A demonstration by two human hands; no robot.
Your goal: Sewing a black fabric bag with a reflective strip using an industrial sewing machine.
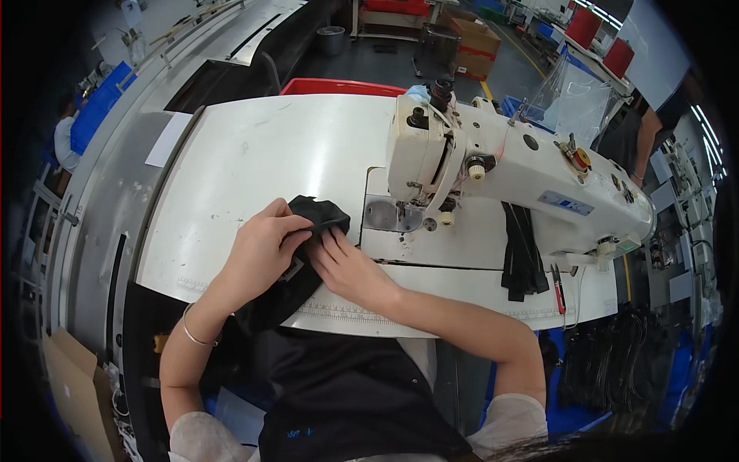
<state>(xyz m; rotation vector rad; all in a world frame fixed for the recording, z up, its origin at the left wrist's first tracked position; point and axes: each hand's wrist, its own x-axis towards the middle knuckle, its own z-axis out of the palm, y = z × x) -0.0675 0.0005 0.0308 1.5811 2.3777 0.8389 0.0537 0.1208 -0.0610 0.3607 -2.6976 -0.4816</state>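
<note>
A piece of black fabric (319, 212) is bunched up between my hands, left of the sewing machine's needle area. It trails down over the table's front edge toward my lap. My left hand (265, 242) pinches its upper edge between thumb and fingers. From the right, my right hand (346, 266) lies against the cloth, its fingertips tucked into the folds and partly hidden. The white industrial sewing machine (531, 162) stands to the right, its metal needle plate (391, 213) a little beyond my right hand.
Black fabric strips (519, 254) lie under the machine arm, with red-handled snips (558, 289) beside them. A red bin (339, 86) sits behind the white table (231, 169). Red thread cones (583, 28) stand at the back right. A cardboard box (81, 393) is low at left. Another person's arm (647, 142) shows at right.
</note>
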